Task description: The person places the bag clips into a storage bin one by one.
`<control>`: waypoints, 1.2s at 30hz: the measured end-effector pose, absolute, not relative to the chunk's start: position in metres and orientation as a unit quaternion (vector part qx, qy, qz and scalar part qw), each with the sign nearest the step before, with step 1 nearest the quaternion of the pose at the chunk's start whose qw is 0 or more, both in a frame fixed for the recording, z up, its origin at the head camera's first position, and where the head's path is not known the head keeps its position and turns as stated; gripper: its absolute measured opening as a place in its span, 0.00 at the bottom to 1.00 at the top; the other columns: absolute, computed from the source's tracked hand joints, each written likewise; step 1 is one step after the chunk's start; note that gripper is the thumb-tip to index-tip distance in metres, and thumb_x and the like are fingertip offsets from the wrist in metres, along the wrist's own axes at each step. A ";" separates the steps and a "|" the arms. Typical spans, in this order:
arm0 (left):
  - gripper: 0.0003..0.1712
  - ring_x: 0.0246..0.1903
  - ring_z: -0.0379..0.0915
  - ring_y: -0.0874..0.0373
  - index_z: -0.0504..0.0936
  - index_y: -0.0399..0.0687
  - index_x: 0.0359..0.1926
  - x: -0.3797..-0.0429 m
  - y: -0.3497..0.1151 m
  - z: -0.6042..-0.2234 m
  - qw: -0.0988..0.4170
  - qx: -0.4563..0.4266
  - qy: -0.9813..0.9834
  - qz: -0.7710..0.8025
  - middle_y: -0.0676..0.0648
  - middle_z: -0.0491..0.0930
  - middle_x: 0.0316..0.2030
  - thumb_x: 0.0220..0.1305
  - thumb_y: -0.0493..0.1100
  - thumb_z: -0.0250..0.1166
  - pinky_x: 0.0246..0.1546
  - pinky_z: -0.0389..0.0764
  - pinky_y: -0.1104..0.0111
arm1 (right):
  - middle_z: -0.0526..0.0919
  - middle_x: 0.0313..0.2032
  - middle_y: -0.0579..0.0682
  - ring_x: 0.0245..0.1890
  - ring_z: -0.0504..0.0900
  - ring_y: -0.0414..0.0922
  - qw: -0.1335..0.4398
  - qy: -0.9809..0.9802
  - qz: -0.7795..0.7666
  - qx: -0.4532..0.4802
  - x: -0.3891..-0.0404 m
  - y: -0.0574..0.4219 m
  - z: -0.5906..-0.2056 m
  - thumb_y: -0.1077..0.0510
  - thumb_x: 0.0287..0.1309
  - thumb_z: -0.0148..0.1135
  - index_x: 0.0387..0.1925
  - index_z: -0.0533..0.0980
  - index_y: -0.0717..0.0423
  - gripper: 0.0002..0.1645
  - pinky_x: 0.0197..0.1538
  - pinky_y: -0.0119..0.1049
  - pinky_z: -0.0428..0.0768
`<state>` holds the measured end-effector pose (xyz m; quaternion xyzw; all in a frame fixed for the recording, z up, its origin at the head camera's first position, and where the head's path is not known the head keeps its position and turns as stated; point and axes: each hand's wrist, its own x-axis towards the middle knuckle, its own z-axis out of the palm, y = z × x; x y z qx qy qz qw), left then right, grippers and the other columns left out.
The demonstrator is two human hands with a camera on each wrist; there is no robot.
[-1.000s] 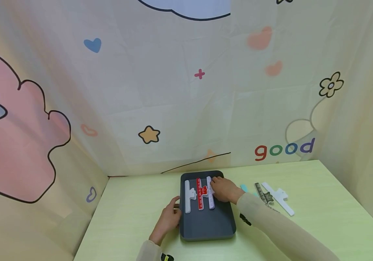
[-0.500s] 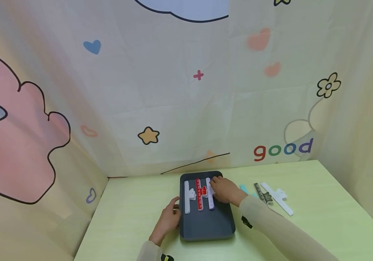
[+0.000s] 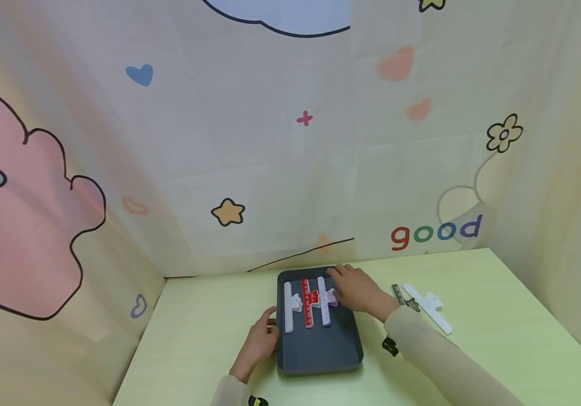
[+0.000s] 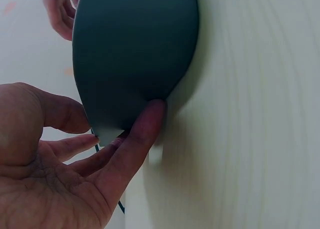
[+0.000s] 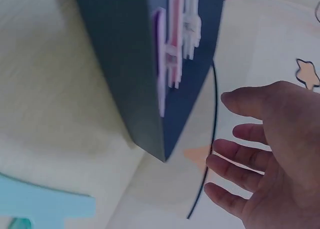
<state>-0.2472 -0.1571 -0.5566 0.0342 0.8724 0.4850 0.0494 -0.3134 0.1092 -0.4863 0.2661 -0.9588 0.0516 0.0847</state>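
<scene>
In the head view, a dark grey tray point(image 3: 316, 355) holds three ruler-like clips in a row: a white clip point(image 3: 288, 310), a red clip point(image 3: 307, 307) and a pale lilac clip point(image 3: 323, 304). My left hand point(image 3: 260, 339) touches the tray's left side; the left wrist view has its fairly straight fingers against the outer wall. Above the tray's right edge is my right hand point(image 3: 359, 290), covering part of the far right corner. Its fingers point(image 5: 237, 174) are loosely bent with nothing between them in the right wrist view.
Right of the tray on the pale green table point(image 3: 493, 316) lie a black clip point(image 3: 399, 296), partly behind the right arm, and another white clip point(image 3: 430, 307). A turquoise clip point(image 5: 45, 199) shows in the right wrist view. A patterned curtain point(image 3: 270, 169) stands behind.
My right hand has come off the lilac clip and shifted a little right, uncovering that clip's right part. The turquoise clip has become hidden in the head view. The left hand stays at the tray.
</scene>
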 end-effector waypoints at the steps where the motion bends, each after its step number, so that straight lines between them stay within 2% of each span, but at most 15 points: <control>1: 0.31 0.34 0.76 0.54 0.61 0.43 0.71 -0.247 -0.157 -0.556 0.051 0.033 0.872 0.486 0.30 0.75 0.56 0.67 0.34 0.49 0.20 0.78 0.65 | 0.77 0.56 0.56 0.57 0.76 0.55 0.087 -0.959 0.054 0.263 -0.313 0.111 -0.484 0.53 0.59 0.65 0.63 0.71 0.58 0.31 0.57 0.52 0.78; 13: 0.31 0.33 0.76 0.53 0.61 0.43 0.71 -0.246 -0.157 -0.555 0.049 0.034 0.873 0.485 0.30 0.75 0.56 0.67 0.34 0.49 0.20 0.78 0.64 | 0.77 0.54 0.57 0.55 0.77 0.55 0.123 -0.958 0.044 0.257 -0.303 0.147 -0.474 0.51 0.60 0.65 0.62 0.71 0.61 0.32 0.54 0.53 0.78; 21: 0.31 0.35 0.76 0.52 0.61 0.43 0.72 -0.246 -0.156 -0.555 0.055 0.030 0.871 0.487 0.30 0.75 0.57 0.68 0.35 0.49 0.21 0.78 0.65 | 0.77 0.53 0.57 0.54 0.77 0.56 0.127 -0.957 0.044 0.258 -0.295 0.175 -0.477 0.51 0.60 0.66 0.60 0.72 0.60 0.30 0.52 0.54 0.78; 36: 0.31 0.36 0.76 0.52 0.62 0.43 0.71 -0.246 -0.157 -0.553 0.051 0.033 0.873 0.484 0.30 0.76 0.57 0.67 0.34 0.49 0.21 0.77 0.65 | 0.77 0.53 0.56 0.52 0.77 0.56 0.120 -0.955 0.023 0.269 -0.277 0.199 -0.493 0.54 0.57 0.68 0.58 0.73 0.60 0.29 0.51 0.53 0.80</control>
